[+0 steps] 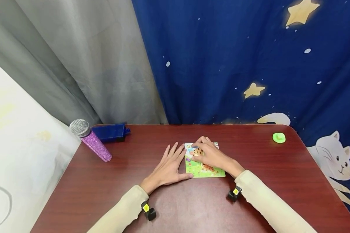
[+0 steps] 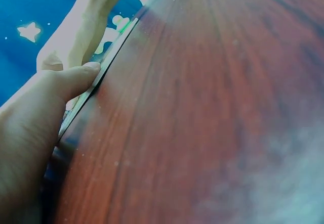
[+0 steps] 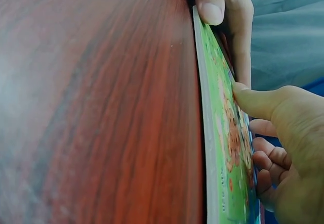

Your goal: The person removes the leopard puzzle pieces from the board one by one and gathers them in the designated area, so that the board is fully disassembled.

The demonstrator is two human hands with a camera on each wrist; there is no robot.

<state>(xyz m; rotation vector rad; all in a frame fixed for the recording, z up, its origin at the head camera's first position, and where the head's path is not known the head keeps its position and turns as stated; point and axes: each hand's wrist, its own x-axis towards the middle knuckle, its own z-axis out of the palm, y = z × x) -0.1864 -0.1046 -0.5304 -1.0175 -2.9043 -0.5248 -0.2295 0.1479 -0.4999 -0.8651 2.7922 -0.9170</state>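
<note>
A thin board [image 1: 192, 173] printed with a green meadow and a spotted animal lies flat on the table. Along its left side, my left hand [image 1: 170, 168] is spread, fingers straight, with the thumb on the board's near left corner. My right hand [image 1: 211, 155] reaches over the board from the right, covering part of the picture. Its thumb and bent fingers stand on either side of the animal's spotted head [image 1: 197, 152]. In the right wrist view, the thumb and curled fingertips are right at the printed face [image 3: 230, 138]; I cannot tell whether they pinch a piece of it.
On the left of the brown table [image 1: 175, 207] lies a purple glittery microphone [image 1: 94, 144] with a silver head. Behind it is a dark blue object [image 1: 109, 132]. A small bright green item [image 1: 279, 138] sits at the far right. Curtains [image 1: 210, 64] hang behind the back edge.
</note>
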